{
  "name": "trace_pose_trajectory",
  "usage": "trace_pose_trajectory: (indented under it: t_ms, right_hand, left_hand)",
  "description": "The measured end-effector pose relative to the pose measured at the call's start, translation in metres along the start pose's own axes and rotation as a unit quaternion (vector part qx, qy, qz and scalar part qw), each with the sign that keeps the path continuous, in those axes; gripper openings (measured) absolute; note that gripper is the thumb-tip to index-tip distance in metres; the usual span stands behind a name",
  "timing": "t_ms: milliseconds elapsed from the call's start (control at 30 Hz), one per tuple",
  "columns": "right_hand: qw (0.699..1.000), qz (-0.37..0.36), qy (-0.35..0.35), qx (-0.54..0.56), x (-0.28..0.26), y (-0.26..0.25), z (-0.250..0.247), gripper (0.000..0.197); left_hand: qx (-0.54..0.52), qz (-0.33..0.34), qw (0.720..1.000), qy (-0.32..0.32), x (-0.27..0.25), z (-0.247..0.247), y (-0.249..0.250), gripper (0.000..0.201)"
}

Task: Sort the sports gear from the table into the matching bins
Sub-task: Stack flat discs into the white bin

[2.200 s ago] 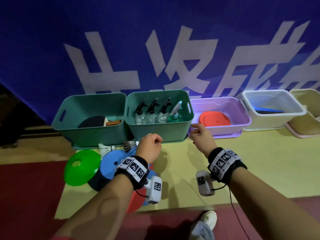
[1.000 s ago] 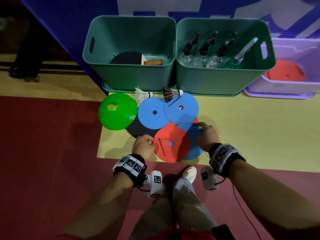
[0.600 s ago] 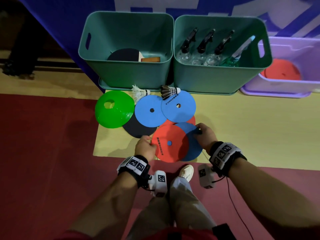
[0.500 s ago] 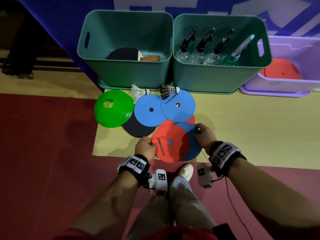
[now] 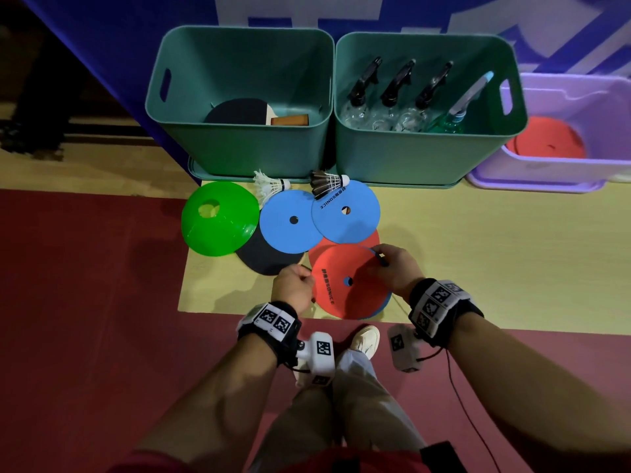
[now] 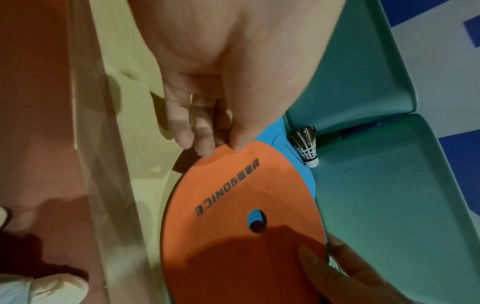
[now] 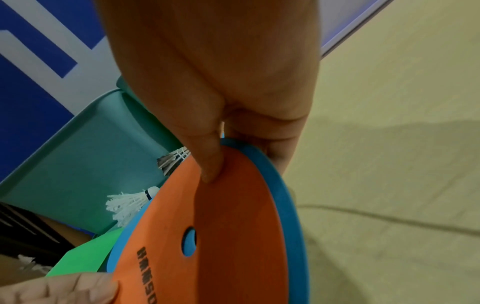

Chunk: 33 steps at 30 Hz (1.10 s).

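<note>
Head view: both hands' fingers now pinch the red disc point(image 5: 348, 281), its blue underlayer newly covered.

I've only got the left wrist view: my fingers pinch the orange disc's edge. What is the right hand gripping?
Observer: The right hand pinches the orange disc together with a blue disc stacked under it.
Operator: Which bin takes orange ones?
Observer: The head view shows a matching disc already in the purple bin.
Operator: Anything left of the pile?
Observer: A green cone sits at its left end.
</note>
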State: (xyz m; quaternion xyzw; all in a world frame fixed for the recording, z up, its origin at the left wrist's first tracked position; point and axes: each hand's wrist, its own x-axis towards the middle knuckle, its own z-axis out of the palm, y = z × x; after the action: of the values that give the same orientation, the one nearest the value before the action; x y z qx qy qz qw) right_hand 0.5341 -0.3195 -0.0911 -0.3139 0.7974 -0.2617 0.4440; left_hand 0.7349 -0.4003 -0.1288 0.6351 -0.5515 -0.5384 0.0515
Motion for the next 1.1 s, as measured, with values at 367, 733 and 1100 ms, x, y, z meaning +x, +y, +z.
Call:
trace_pose_trajectory:
  t_ms: [367, 733, 1100]
  right_hand:
    - [0.978, 0.016, 0.125, 0.168, 0.007, -0.005, -0.077, 0.019]
    - [0.955, 0.049, 0.164, 0.244, 0.015, 0.015, -0.102, 0.015]
    - [0.95, 0.045, 0.185, 0.249, -0.011, 0.013, -0.103, 0.016]
  left_hand:
    - [0.059, 0.101, 0.992, 0.05, 0.031, 0.0, 0.091, 0.012]
    - [0.104, 0.099, 0.989, 0.021, 0.073, 0.024, 0.122, 0.038]
    - [0.029, 0.122, 0.992, 0.027, 0.057, 0.016, 0.135, 0.042]
